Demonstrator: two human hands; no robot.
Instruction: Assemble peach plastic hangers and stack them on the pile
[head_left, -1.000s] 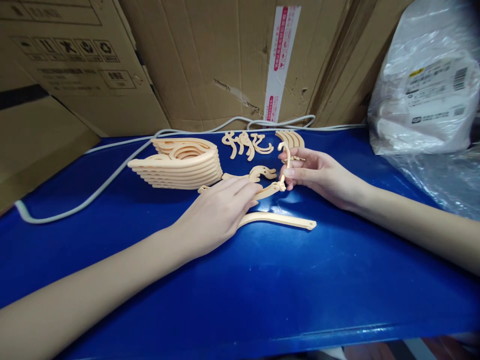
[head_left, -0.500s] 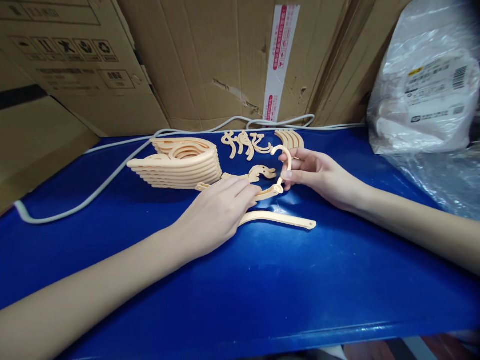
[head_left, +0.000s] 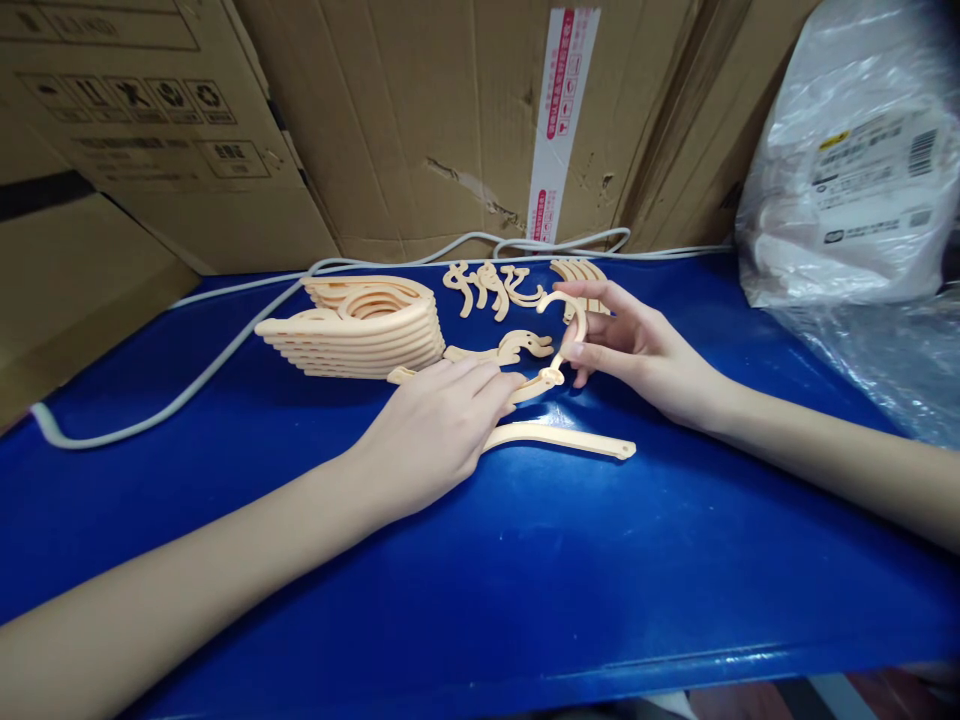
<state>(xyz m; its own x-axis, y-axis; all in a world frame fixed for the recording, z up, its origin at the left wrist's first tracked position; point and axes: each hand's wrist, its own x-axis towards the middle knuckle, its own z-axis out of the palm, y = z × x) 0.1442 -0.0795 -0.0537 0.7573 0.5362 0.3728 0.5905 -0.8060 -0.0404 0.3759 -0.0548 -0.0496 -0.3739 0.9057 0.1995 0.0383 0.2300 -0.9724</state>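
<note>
The left hand (head_left: 435,430) lies palm down on the blue counter (head_left: 525,580). Its grip is not closed: the fingers are extended side by side and press flat on a peach plastic hanger arm (head_left: 536,385), whose far end protrudes past the fingertips. The right hand (head_left: 645,350) meets that end. Its grip is clamped on the hanger hook (head_left: 553,297), with the thumb against the shank and the index finger stretched along the outside of the curve. The hook stands upright, its foot touching the end of the hanger arm. A second hanger arm (head_left: 559,438) lies loose on the counter just in front of the left fingertips. Behind the left hand sits a stack of hanger arms (head_left: 360,335). Loose hooks (head_left: 491,285) lie near the rear edge. A white cable (head_left: 225,345) runs along the back, in front of cardboard boxes (head_left: 420,120). A plastic bag (head_left: 847,170) rests at far right.
</note>
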